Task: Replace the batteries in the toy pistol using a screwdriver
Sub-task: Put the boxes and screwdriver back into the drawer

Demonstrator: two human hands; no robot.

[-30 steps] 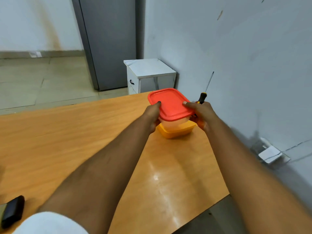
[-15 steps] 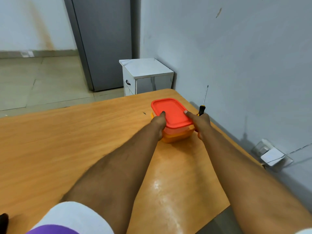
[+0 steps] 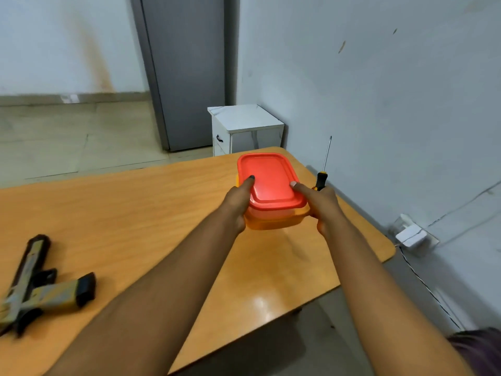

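Observation:
A container with a red lid [image 3: 269, 179] is stacked on an orange one [image 3: 273, 222] over the far right part of the wooden table [image 3: 135, 213]. My left hand [image 3: 238, 202] grips the stack's left side, thumb on the lid. My right hand [image 3: 321, 204] grips the right side and also holds a black-and-orange screwdriver [image 3: 322, 175], its shaft pointing up. The toy pistol [image 3: 40, 286], tan and black, lies at the table's left near edge.
A white bedside cabinet [image 3: 244, 128] stands beyond the table's far corner, beside a grey door [image 3: 187, 71]. The wall runs close along the table's right side. A white plug and cable [image 3: 410, 236] sit at the wall's base.
The view has swung left, bringing the toy pistol into sight. Both hands keep their hold on the stacked containers, which look slightly raised and nearer to me.

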